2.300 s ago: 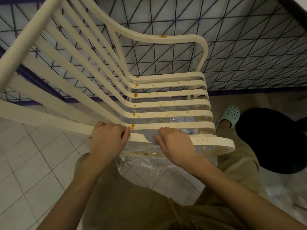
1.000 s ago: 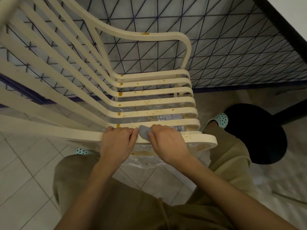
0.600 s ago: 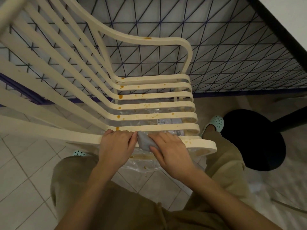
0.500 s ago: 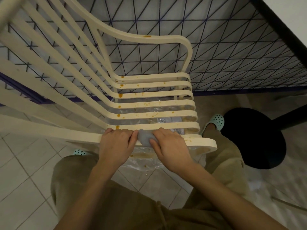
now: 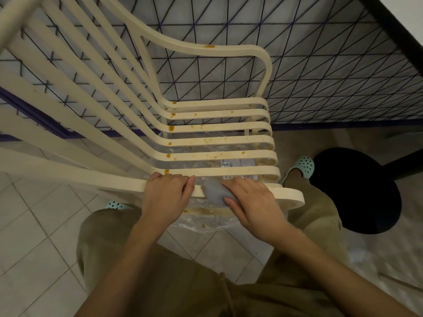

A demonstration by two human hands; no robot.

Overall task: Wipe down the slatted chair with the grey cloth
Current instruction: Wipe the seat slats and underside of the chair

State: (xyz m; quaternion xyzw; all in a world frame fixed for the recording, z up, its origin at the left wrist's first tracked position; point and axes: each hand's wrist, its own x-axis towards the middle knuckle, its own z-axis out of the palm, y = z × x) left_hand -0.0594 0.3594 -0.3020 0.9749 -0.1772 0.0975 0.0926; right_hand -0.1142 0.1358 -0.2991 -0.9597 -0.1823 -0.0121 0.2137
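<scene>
Pressing the soft, bunched grey cloth onto the nearest cream slat, your right hand is clamping it under flat fingers. Your left hand is curling tight around that same slat of the slatted chair, beside the cloth. Orange spatters are dotting the smooth curved slats; crinkled clear plastic is lying beneath, on the tiled floor.

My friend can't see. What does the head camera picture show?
A person's right hand presses a grey cloth on the front slat of a cream slatted chair spotted with orange stains. The left hand grips the same slat. Clear plastic sheet lies on the tiled floor below.
</scene>
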